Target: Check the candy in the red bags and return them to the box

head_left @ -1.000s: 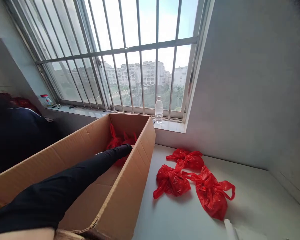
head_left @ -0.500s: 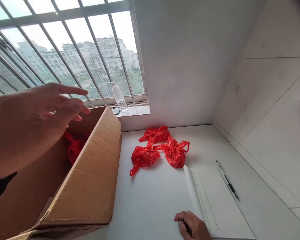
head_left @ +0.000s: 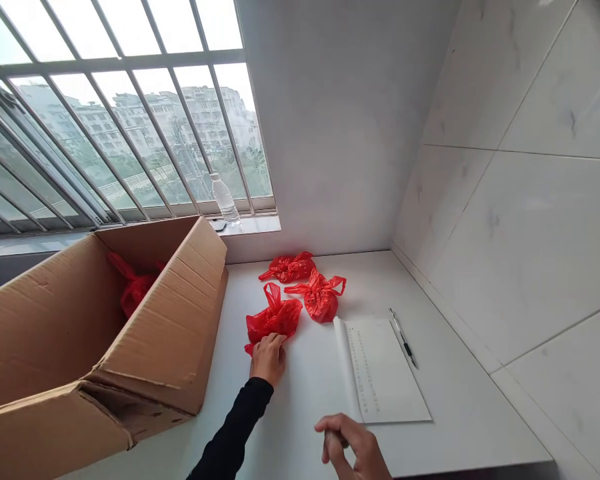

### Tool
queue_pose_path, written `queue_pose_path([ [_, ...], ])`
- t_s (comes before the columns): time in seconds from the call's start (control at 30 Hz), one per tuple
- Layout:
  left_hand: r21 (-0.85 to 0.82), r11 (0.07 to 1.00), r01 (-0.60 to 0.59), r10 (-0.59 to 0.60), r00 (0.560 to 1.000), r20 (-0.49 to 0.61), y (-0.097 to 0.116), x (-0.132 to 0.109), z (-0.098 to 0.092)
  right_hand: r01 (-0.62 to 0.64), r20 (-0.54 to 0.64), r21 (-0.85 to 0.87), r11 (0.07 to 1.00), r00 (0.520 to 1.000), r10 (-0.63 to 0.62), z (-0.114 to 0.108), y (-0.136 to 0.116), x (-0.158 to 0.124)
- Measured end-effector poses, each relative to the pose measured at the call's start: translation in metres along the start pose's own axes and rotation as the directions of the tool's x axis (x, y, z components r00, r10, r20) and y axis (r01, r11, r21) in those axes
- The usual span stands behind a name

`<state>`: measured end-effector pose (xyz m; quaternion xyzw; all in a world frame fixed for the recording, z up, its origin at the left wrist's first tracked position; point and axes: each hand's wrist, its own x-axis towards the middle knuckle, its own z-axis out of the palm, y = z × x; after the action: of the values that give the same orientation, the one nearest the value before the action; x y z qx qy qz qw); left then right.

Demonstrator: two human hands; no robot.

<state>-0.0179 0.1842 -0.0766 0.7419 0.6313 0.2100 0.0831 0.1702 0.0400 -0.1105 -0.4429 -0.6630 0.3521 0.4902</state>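
My left hand, in a black sleeve, is closed on the near side of a tied red plastic bag on the white table. One loop of that bag stands up; its contents are hidden. Two more tied red bags lie just beyond, one at the back and one to the right. My right hand is at the near side of the table, below the notebook. Its fingers are curled with the thumb toward them; whether anything small is between them is hidden.
A deep open cardboard box stands at the left with a red bag inside. A pen lies along the notebook's right edge. On the windowsill are a clear bottle and a dark flat object. Tiled wall borders the right.
My left hand has moved from above the box down to the nearest red bag, whose loop now stands up. The view has shifted, and my right hand sits a little apart from the notebook.
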Motion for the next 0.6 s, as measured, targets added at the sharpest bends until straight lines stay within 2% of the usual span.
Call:
queue_pose_path([
  [0.03, -0.015, 0.999, -0.032, 0.032, 0.999, 0.002, 0.004, -0.021, 0.004, -0.061, -0.027, 0.008, 0.998, 0.998, 0.061, -0.009, -0.011, 0.004],
  [0.1, -0.052, 0.995, -0.08, 0.079, 0.996, -0.034, 0.012, -0.064, 0.007, -0.106, -0.027, -0.02, 0.994, 0.994, 0.106, -0.022, -0.027, 0.016],
  [0.17, -0.078, 0.994, -0.08, 0.07, 0.989, -0.13, 0.017, -0.098, 0.005, -0.059, 0.012, -0.117, 0.991, 0.998, 0.061, -0.025, -0.033, 0.03],
  [0.23, -0.08, 0.996, -0.05, 0.03, 0.972, -0.234, 0.017, -0.119, 0.0, 0.012, 0.065, -0.249, 0.968, 0.998, 0.005, -0.019, -0.028, 0.04],
  [0.3, -0.07, 0.997, -0.04, 0.019, 0.962, -0.271, 0.016, -0.128, -0.003, 0.046, 0.103, -0.357, 0.933, 0.995, -0.01, -0.009, -0.019, 0.043],
  [0.43, -0.062, 0.996, -0.069, 0.056, 0.979, -0.194, 0.015, -0.134, -0.003, 0.021, 0.118, -0.425, 0.905, 0.992, 0.032, -0.002, -0.007, 0.039],
  [0.5, -0.057, 0.997, -0.055, 0.044, 0.983, -0.178, 0.011, -0.136, -0.004, 0.005, 0.117, -0.412, 0.911, 0.992, 0.047, -0.013, -0.007, 0.036],
  [0.6, -0.053, 0.998, 0.032, -0.044, 0.97, -0.239, 0.001, -0.14, -0.011, -0.06, 0.059, -0.39, 0.919, 0.994, 0.09, -0.045, -0.01, 0.03],
])
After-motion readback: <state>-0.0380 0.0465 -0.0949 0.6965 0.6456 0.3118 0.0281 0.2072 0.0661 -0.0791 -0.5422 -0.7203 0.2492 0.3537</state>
